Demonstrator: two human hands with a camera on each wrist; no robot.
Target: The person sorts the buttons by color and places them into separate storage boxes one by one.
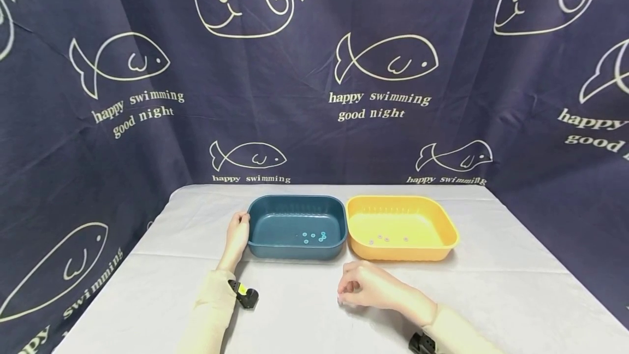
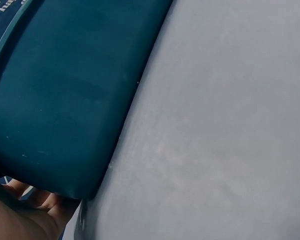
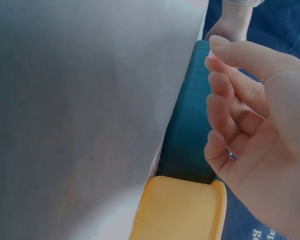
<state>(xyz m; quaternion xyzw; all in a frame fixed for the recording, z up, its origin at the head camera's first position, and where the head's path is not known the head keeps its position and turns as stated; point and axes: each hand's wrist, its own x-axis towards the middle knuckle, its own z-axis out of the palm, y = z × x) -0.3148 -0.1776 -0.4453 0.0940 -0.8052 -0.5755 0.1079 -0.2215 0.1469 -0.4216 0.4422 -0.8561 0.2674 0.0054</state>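
Note:
A dark teal plastic bin [image 1: 297, 253] stands on the table with several small light-blue round pieces [image 1: 313, 235] on its floor. Its left end is held by my left hand [image 1: 238, 232], whose fingers curl against the end wall [image 2: 37, 207] in the left wrist view. Beside it is a yellow bin [image 1: 404, 253], where several small pale purple round pieces [image 1: 386, 240] lie. In front of the two bins, my right hand [image 1: 375, 287] pinches a small pink piece [image 3: 211, 54] between thumb and forefinger, mostly covered by the fingertips. The other fingers are loosely curled.
A pale grey cloth covers the table [image 1: 290, 310]. Dark blue curtains [image 1: 314, 124] with white fish and whale drawings hang behind and at both sides. The bins stand side by side towards the table's back edge. Each wrist wears a small black camera [image 1: 247, 296].

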